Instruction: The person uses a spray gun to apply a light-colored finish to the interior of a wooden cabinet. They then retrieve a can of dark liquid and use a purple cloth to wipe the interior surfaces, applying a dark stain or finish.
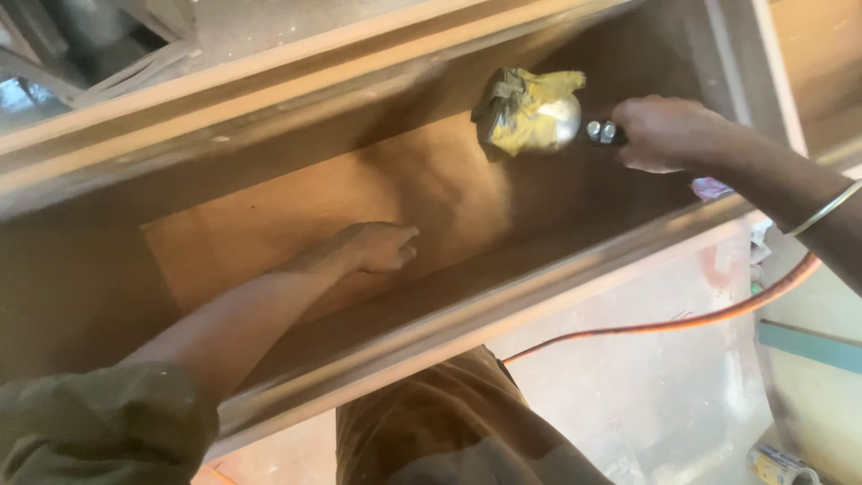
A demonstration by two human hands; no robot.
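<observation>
Brown plywood makes up the long open box (269, 229) that both arms reach into; its floor and walls are dusty and bare. At the left, a green sleeve (99, 422) leads up the forearm to the left hand (382, 247), which lies flat on the box floor near its middle, fingers together and pointing right, holding nothing.

From that hand the tool (539, 112) lies up and to the right, well apart, against the far wall of the box. It is a small power tool whose head is wrapped in yellow and grey cloth, with a shiny metal body showing beside the wrap. Its long axis runs roughly left to right, along the far wall, head to the left and grip to the right.

The right hand (660, 133) is closed around that grip, so it is by far the nearer hand; a thin metal bangle (822, 211) sits on its wrist.

An orange cord (682, 319) curves from under the right arm down and left across the outside of the near wall. Below the box, brown trousers (431, 422) show, and the pale floor (646, 404) is dusty, with a small can (777, 465) at the lower right corner. The room looks like a woodworking shop, dim and warm-lit.
</observation>
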